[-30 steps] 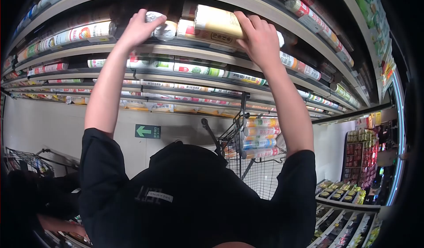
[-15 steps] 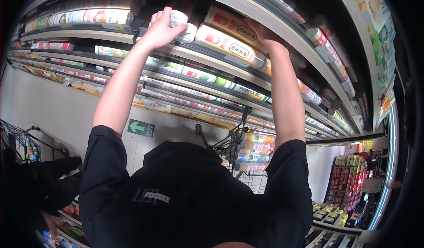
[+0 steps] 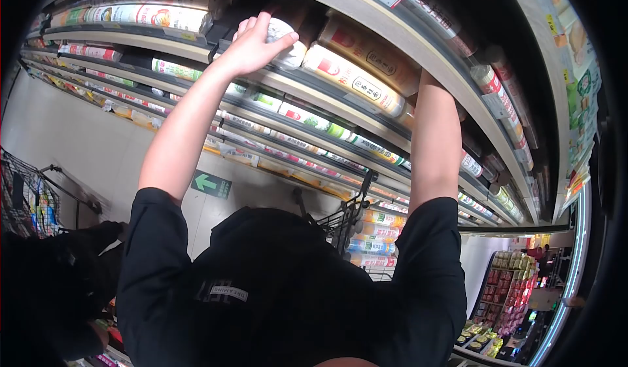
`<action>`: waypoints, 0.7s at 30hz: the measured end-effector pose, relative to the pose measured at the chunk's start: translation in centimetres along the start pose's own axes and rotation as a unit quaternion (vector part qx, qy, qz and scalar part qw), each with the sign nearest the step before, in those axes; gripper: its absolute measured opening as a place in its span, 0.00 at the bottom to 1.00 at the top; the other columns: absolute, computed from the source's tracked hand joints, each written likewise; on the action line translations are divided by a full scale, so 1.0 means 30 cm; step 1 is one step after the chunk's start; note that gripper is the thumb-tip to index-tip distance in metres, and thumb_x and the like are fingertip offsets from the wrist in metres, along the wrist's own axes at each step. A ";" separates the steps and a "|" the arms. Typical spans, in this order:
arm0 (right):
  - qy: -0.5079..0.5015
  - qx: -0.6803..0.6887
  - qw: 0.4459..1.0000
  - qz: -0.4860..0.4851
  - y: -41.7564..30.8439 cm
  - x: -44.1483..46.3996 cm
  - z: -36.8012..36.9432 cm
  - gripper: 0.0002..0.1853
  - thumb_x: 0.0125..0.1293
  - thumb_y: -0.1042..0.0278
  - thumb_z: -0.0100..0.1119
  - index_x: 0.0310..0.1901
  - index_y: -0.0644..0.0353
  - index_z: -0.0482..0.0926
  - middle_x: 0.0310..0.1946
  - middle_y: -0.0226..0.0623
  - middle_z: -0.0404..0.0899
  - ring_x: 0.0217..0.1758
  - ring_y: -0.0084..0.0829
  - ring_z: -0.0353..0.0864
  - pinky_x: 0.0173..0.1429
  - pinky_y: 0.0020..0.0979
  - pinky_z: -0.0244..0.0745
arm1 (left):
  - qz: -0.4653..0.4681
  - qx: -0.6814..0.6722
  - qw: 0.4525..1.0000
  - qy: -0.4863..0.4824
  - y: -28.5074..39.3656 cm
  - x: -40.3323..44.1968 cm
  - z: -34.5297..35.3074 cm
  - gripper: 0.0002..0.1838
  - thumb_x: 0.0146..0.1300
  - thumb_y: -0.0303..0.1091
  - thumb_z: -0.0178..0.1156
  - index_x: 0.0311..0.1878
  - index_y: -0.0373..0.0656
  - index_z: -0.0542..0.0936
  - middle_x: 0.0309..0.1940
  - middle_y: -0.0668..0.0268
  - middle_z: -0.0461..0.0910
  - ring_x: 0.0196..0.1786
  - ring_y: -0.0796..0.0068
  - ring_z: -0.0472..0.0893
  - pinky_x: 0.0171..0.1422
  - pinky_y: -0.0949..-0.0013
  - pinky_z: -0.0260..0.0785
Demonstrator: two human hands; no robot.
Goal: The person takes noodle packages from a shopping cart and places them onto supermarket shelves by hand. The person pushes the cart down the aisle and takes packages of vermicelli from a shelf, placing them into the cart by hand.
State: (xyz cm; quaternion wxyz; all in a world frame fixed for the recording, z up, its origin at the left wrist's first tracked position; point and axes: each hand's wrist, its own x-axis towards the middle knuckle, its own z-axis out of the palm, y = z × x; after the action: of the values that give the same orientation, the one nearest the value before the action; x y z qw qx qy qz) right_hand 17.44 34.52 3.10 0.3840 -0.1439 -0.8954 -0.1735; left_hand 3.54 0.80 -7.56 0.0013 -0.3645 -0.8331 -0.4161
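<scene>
My left hand (image 3: pixel 259 48) is wrapped round the near end of a pale noodle pack (image 3: pixel 280 32) on an upper shelf, thumb on its right side and fingers on its left. To its right lie cream-coloured dried-noodle packs (image 3: pixel 356 79) with red labels and dark lettering, stacked on the same shelf. My right forearm (image 3: pixel 437 128) reaches in past these packs. Beneath the shelf above, the right hand is out of sight, so its fingers and anything in them are hidden.
Price-tagged shelf edges (image 3: pixel 366 4) run above and below my arms. Lower shelves hold more packs (image 3: pixel 314 122). A shopping cart (image 3: pixel 350 220) with several packs stands below on the right. Another cart (image 3: pixel 29 197) and a dark-clothed person (image 3: pixel 59 288) are at left.
The view has shifted slightly, so the shelves sit lower and further right. My right hand has gone deeper under the upper shelf, out of sight. The left hand keeps its place on the pack.
</scene>
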 end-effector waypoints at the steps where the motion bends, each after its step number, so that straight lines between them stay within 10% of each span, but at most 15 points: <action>1: -0.011 0.011 1.000 0.003 -0.002 0.012 0.007 0.26 0.70 0.42 0.64 0.61 0.51 0.83 0.58 0.41 0.85 0.62 0.42 0.83 0.66 0.44 0.76 | -0.003 -0.007 1.000 -0.002 0.008 0.000 -0.006 0.42 0.67 0.67 0.63 0.63 0.33 0.69 0.62 0.40 0.73 0.72 0.45 0.68 0.76 0.49 0.61; 16: -0.236 0.234 0.943 -0.002 -0.029 0.081 0.177 0.24 0.70 0.42 0.63 0.56 0.51 0.86 0.52 0.41 0.87 0.57 0.44 0.85 0.62 0.46 0.77 | 0.072 0.039 0.969 0.232 0.023 -0.008 0.079 0.28 0.52 0.56 0.78 0.38 0.40 0.81 0.34 0.54 0.86 0.44 0.50 0.85 0.54 0.53 0.76; 21: -0.168 0.413 0.894 -0.041 -0.011 -0.061 0.255 0.24 0.69 0.41 0.63 0.54 0.52 0.87 0.50 0.41 0.88 0.56 0.45 0.85 0.61 0.47 0.78 | 0.030 0.043 0.974 0.220 0.029 -0.014 0.097 0.29 0.59 0.53 0.78 0.47 0.35 0.83 0.41 0.55 0.89 0.44 0.64 0.89 0.54 0.60 0.79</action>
State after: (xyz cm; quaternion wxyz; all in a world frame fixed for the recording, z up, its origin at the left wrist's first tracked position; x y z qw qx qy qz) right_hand 13.66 37.23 -3.25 0.2454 0.0377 -0.9427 0.2227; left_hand 5.27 2.91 -8.98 0.2128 -0.2885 -0.8184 -0.4492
